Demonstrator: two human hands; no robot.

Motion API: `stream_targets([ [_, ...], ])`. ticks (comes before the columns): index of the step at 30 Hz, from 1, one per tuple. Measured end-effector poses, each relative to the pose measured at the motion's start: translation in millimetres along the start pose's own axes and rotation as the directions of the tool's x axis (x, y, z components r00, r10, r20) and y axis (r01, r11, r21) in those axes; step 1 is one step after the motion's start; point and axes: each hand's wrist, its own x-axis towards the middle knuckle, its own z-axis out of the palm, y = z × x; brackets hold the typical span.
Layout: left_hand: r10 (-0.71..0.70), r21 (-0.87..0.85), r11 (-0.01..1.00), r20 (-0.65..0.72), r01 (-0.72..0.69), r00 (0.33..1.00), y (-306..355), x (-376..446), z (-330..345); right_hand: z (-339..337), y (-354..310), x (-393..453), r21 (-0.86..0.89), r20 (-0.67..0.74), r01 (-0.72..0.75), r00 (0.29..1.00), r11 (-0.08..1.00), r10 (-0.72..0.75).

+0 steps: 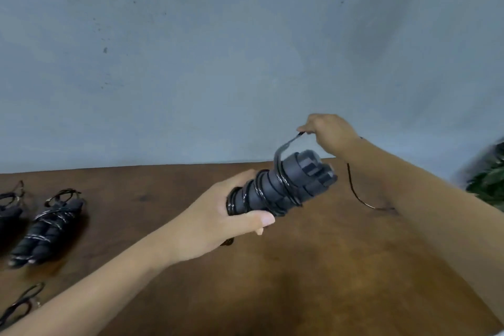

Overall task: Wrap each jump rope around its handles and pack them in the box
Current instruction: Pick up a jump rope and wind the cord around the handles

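We see the left hand (218, 215) gripping the two black handles (283, 185) side by side above the middle of the brown table (313, 267), tilted up toward its far edge, with shiny black rope (281, 161) coiled round them. The right hand (327, 131) pinches the rope's free stretch just above the handles' upper ends, and a loose strand (357, 194) hangs down to the table beneath the right forearm. Near the left edge lies a wrapped jump rope (46, 229).
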Motion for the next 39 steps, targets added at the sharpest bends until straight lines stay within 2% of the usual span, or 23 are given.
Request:
stream_targets([
  [2, 0.019, -0.039, 0.999, -0.156, -0.025, 0.988, 2, 3, -10, 11, -3, -9, 0.022, 0.016, -0.061, 0.998, 0.998, 0.06],
  [5, -0.031, -0.174, 0.984, -0.4, -0.043, 0.916, -3, 11, -31, 22, 11, -9, 0.015, -0.001, -0.023, 1.0, 1.0, 0.023],
  [8, -0.178, -0.373, 0.927, -0.52, -0.035, 0.835, -14, 16, -48, 17, 27, -7, 0.062, -0.155, -0.007, 0.988, 0.998, 0.017],
  [10, -0.28, -0.501, 0.865, -0.538, -0.034, 0.795, -23, 18, -55, 5, 32, -5, 0.07, -0.288, 0.021, 0.958, 0.997, 0.0],
  [12, -0.35, -0.585, 0.81, -0.523, -0.029, 0.777, -29, 20, -59, -10, 33, -5, 0.048, -0.365, 0.073, 0.93, 0.996, -0.051],
  [16, -0.461, -0.698, 0.716, -0.482, -0.009, 0.745, -44, 29, -67, -30, 31, -8, 0.017, -0.406, 0.147, 0.905, 0.989, -0.128],
  [19, -0.543, -0.743, 0.668, -0.447, 0.042, 0.711, -60, 37, -68, -48, 26, -11, 0.076, -0.468, 0.202, 0.872, 0.976, -0.144],
  [21, -0.57, -0.757, 0.652, -0.449, 0.046, 0.688, -68, 44, -66, -62, 19, -13, 0.125, -0.489, 0.228, 0.861, 0.966, -0.14],
  [23, -0.585, -0.747, 0.664, -0.485, 0.041, 0.65, -73, 50, -63, -76, 8, -16, 0.205, -0.459, 0.22, 0.882, 0.954, -0.105],
  [25, -0.592, -0.716, 0.694, -0.509, 0.075, 0.625, -76, 56, -61, -88, -2, -19, 0.346, -0.392, 0.173, 0.92, 0.922, -0.025],
  [27, -0.587, -0.707, 0.702, -0.513, 0.079, 0.627, -78, 60, -61, -96, -11, -22, 0.484, -0.295, 0.098, 0.954, 0.87, 0.057],
  [30, -0.58, -0.696, 0.712, -0.51, 0.09, 0.635, -79, 65, -64, -99, -19, -28, 0.588, -0.171, 0.029, 0.981, 0.808, 0.089],
  [35, -0.549, -0.599, 0.787, -0.566, 0.151, 0.615, -96, 70, -69, -107, -28, -35, 0.629, -0.117, -0.011, 0.987, 0.777, 0.108],
  [37, -0.516, -0.492, 0.84, -0.595, 0.228, 0.616, -105, 70, -69, -114, -34, -34, 0.563, -0.165, 0.012, 0.981, 0.826, 0.098],
  [39, -0.486, -0.37, 0.872, -0.589, 0.319, 0.645, -114, 71, -66, -121, -41, -31, 0.48, -0.193, 0.039, 0.979, 0.876, 0.062],
])
